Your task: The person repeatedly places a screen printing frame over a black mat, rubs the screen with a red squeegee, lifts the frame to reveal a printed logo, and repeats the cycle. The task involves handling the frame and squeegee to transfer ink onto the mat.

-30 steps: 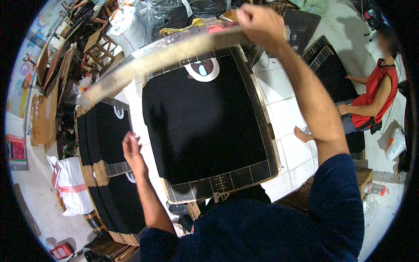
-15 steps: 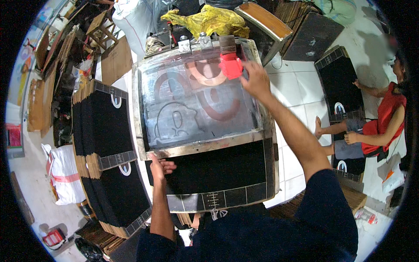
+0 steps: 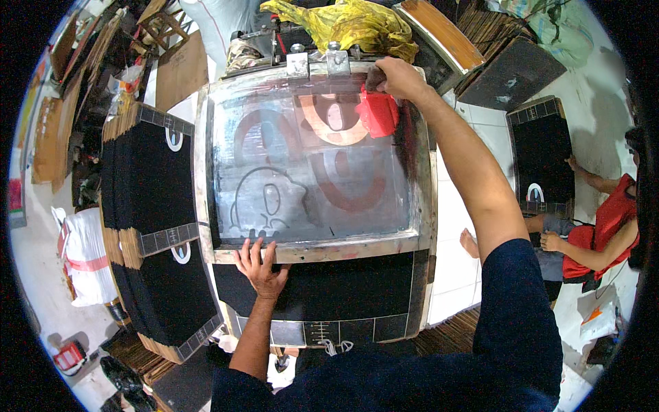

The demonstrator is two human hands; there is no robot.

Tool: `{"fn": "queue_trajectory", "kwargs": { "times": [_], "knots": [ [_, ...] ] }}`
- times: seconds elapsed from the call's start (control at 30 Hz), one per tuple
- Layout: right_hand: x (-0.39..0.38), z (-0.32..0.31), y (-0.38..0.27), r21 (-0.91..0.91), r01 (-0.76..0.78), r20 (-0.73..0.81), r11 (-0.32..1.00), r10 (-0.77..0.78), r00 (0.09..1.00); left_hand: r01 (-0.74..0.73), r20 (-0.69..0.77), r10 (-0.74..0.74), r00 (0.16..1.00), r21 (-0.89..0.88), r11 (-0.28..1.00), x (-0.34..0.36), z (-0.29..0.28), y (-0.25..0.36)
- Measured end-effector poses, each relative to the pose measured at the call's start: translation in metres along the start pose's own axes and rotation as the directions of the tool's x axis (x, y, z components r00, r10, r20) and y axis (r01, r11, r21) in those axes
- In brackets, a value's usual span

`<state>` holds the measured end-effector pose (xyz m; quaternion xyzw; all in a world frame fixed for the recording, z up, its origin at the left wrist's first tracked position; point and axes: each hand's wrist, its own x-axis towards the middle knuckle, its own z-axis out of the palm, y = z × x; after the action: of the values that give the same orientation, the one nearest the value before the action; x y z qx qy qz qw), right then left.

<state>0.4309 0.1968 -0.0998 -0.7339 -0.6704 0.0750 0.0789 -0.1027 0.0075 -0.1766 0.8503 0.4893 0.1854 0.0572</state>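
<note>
A printing screen (image 3: 422,206) in a stained frame lies over a board with black cloth (image 3: 329,288), whose near part shows below it. The screen shows curved shapes and an animal outline, with red ink (image 3: 377,117) at the upper right. My right hand (image 3: 398,79) is closed on a dark squeegee (image 3: 374,81) just above that ink, at the screen's back right corner. My left hand (image 3: 262,266) rests with spread fingers on the frame's near edge, left of centre. Metal clamps (image 3: 297,65) sit at the back edge.
Board stacks with black cloth (image 3: 151,172) stand close on my left. At right, a person in red (image 3: 600,240) sits by another cloth-covered board (image 3: 542,151). Behind are yellow crumpled plastic (image 3: 357,24), leaning dark boards (image 3: 508,72) and sacks. A white bundle (image 3: 86,268) lies far left.
The screen has come down onto the cloth-covered board. My left hand has moved up onto its near edge. My right hand has shifted to the squeegee at the back right and taken hold.
</note>
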Motion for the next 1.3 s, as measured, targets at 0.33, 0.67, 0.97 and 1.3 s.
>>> {"fn": "queue_trajectory", "kwargs": {
  "times": [0.33, 0.67, 0.97, 1.3],
  "knots": [
    [-0.017, 0.014, -0.009, -0.035, 0.337, -0.123, 0.941, -0.339, 0.933, -0.055, -0.034, 0.056, 0.998, 0.015, 0.998, 0.001, -0.001, -0.001],
    [-0.034, 0.009, 0.010, -0.004, 0.310, -0.227, 0.951, -0.302, 0.926, -0.055, -0.035, 0.055, 0.998, -0.008, 0.998, 0.001, -0.001, -0.003],
    [-0.089, 0.017, -0.017, 0.022, 0.138, -0.210, 0.990, -0.130, 0.969, -0.052, -0.020, 0.052, 0.998, -0.002, 0.999, 0.002, -0.003, 0.000],
    [-0.025, 0.024, -0.003, -0.078, 0.007, -0.282, 0.997, -0.029, 0.959, -0.063, -0.004, 0.063, 0.998, 0.013, 0.998, 0.001, -0.003, -0.004]
  ]
}}
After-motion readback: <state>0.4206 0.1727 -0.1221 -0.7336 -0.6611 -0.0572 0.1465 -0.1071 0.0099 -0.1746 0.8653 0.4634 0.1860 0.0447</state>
